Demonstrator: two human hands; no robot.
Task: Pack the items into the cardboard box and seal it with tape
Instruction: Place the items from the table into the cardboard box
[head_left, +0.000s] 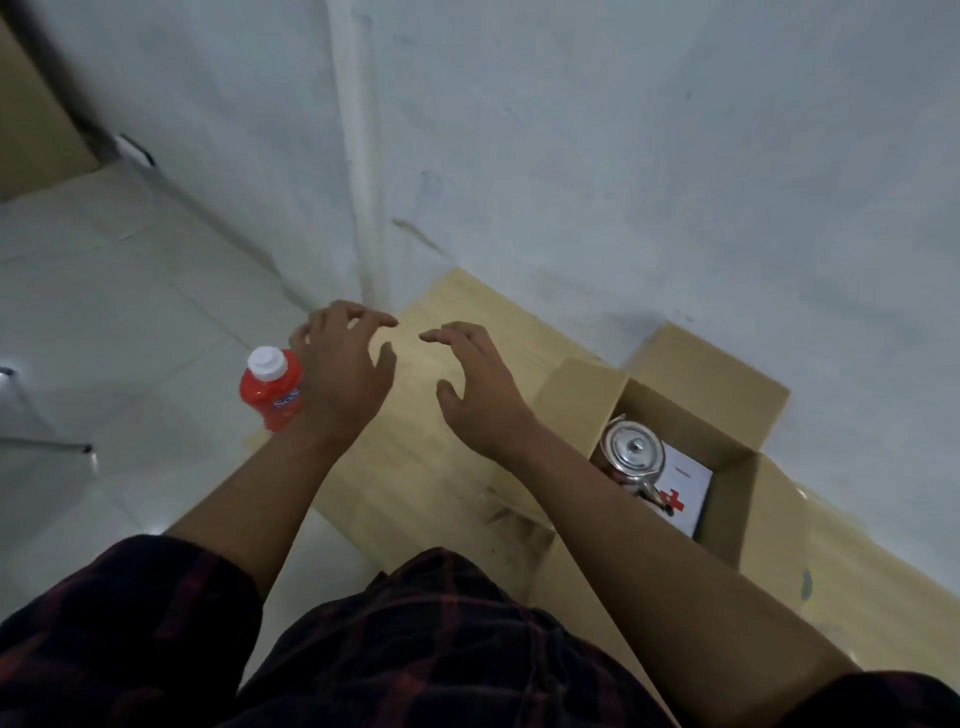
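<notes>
An open cardboard box (737, 499) stands on a wooden table at the right, its flaps spread outward. Inside it sit a shiny metal kettle (631, 449) and a white packet with a red cross (685, 486). A red bottle with a white cap (270, 389) stands at the table's left edge. My left hand (345, 369) hovers just right of the bottle, fingers spread, holding nothing; whether it touches the bottle I cannot tell. My right hand (475, 387) hangs over the bare tabletop left of the box, fingers curled apart and empty.
The wooden table (415, 467) runs along a white wall into a corner. Pale floor tiles lie to the left, with metal furniture legs (47, 444) at the far left. A brown panel (31, 124) leans at the upper left.
</notes>
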